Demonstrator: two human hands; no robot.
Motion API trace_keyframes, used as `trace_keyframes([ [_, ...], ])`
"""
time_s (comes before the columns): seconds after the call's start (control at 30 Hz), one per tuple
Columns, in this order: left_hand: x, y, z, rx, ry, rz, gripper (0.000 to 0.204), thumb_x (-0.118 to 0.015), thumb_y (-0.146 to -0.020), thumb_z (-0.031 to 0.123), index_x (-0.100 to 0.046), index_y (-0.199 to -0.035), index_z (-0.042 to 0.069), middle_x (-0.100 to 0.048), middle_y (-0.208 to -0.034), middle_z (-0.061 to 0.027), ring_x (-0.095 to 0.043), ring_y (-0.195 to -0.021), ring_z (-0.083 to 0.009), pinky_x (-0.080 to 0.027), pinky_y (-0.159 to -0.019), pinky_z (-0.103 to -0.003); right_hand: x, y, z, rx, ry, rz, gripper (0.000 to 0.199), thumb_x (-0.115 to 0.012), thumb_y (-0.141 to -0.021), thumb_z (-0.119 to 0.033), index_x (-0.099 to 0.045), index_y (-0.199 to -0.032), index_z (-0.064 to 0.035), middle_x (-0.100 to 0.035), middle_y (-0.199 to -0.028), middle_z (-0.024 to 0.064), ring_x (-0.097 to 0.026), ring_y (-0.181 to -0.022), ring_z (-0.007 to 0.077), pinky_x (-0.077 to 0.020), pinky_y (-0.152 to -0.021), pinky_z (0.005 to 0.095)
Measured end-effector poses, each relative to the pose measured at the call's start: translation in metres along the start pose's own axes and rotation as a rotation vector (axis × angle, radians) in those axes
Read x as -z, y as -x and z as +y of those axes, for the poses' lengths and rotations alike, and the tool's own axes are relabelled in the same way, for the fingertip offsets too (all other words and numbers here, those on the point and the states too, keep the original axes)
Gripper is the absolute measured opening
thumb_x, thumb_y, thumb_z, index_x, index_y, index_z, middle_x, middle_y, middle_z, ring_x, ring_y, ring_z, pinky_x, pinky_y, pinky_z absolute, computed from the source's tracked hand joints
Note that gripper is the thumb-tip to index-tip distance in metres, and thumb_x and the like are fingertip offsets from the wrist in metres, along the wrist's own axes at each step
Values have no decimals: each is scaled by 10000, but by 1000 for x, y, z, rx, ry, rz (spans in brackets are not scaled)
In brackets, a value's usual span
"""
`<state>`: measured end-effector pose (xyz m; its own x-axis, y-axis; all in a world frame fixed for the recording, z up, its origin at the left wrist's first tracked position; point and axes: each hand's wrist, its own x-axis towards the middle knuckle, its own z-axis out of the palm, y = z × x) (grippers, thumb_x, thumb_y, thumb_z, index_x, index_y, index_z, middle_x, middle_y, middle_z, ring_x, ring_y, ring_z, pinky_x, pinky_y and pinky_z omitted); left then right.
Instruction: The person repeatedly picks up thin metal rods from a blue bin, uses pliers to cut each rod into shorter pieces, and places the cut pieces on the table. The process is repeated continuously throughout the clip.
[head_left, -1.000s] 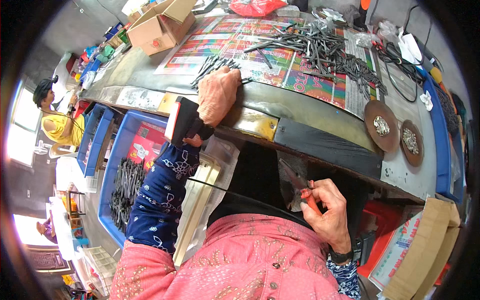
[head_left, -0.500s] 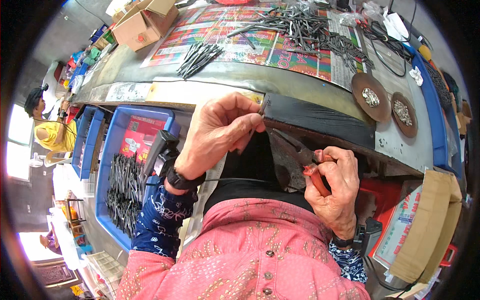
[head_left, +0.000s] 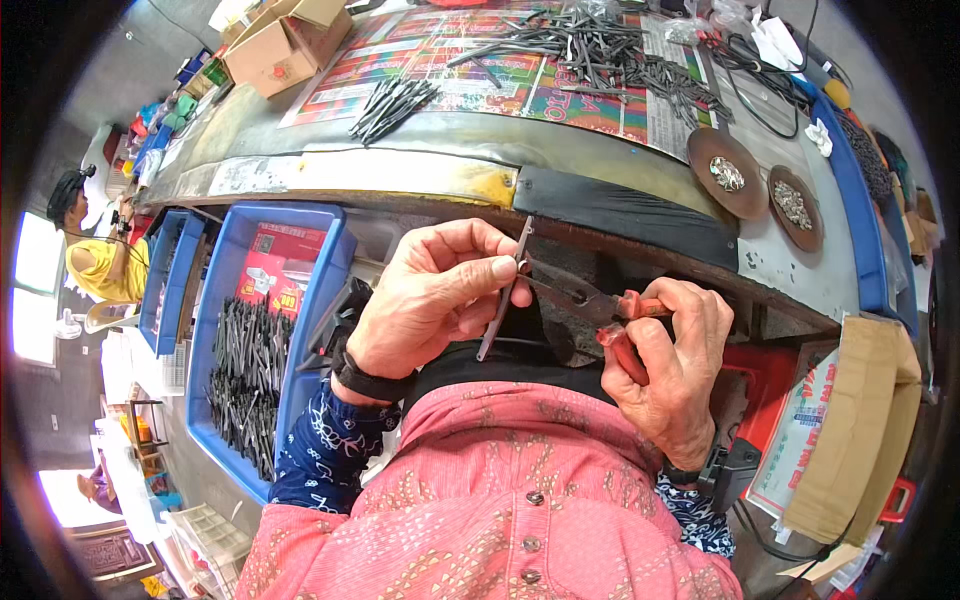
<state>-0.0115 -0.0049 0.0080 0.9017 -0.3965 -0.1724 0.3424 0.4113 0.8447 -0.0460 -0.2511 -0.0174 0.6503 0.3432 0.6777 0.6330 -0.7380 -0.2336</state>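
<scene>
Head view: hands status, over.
Left hand pinching slim grey strip. Right hand gripping red-handled metal pliers, jaws beside strip, contact unclear. Left fingers partly cover strip.

- The pliers [head_left: 603,306] at mid-frame were red and dark grey.
- The strip [head_left: 497,322] at centre was grey.
- The shirt [head_left: 480,480] at the bottom was pink with tan patterning.
- The sleeve [head_left: 335,440] at lower left was navy with white flowers.
- The tub [head_left: 207,330] at left was blue.
- The bowls [head_left: 711,150] at right were brown.
</scene>
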Motion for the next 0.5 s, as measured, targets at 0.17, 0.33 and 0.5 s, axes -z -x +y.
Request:
trace_keyframes([
  [0.17, 2, 2, -3, 14, -5, -13, 117, -665, -951, 104, -638, -1017, 11, -708, -839, -111, -451, -488, -41, -306, -436, -184, 2, 2, 0, 13, 5, -21, 261, -745, -649, -86, -583, -852, -57, -568, -1040, 127, -560, -954, 309, -398, -862, 464],
  [0.33, 5, 3, -5, 13, -16, -37, 117, -667, -949, 107, -638, -1015, 15, -710, -838, -112, -438, -479, -35, -283, -426, -186, 2, 4, 2, 23, -2, -29, 250, -758, -658, -107, -600, -848, -64, -568, -1048, 120, -562, -964, 306, -395, -858, 467],
  [0.5, 7, 3, -8, 31, -46, -8, 99, -631, -961, 91, -611, -1041, 36, -702, -790, -111, -419, -433, -32, -261, -390, -185, 0, 5, 3, 18, -3, -31, 224, -769, -678, -151, -633, -838, -74, -566, -1055, 111, -566, -974, 299, -394, -847, 470],
])
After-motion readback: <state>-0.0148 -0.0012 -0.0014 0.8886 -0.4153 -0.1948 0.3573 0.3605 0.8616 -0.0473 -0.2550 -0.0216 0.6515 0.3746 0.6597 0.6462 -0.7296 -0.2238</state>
